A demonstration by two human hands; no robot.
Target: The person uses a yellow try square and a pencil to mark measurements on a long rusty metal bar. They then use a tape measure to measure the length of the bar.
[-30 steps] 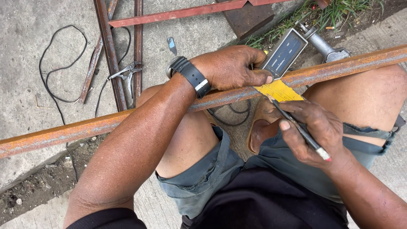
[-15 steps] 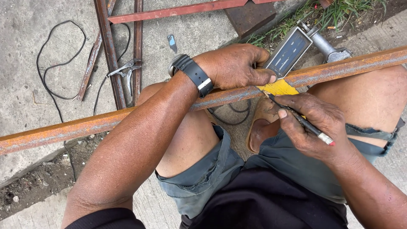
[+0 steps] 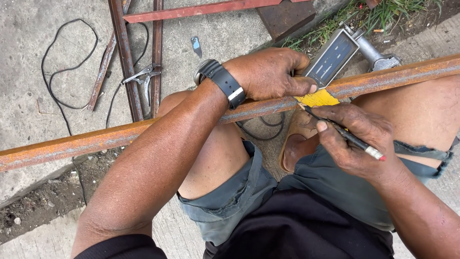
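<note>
Rusty steel bar (image 3: 143, 132) lies across both knees; left hand (image 3: 268, 74) clamps a yellow square (image 3: 320, 98) against it, right hand (image 3: 357, 139) pinches a pencil (image 3: 342, 133), tip at the square.

My left hand (image 3: 268, 74) is covering the stretch of the rusty steel bar (image 3: 96, 141) where the yellow tape (image 3: 320, 98) begins, so the tape's start is staying hidden. Both ends of the bar are running off the picture's edges. My right hand (image 3: 357, 139) is hiding the middle of the pencil (image 3: 345, 134) in its grip. The grey tool (image 3: 335, 55) behind the bar is partly blocked, and its markings are reading too small to tell.
</note>
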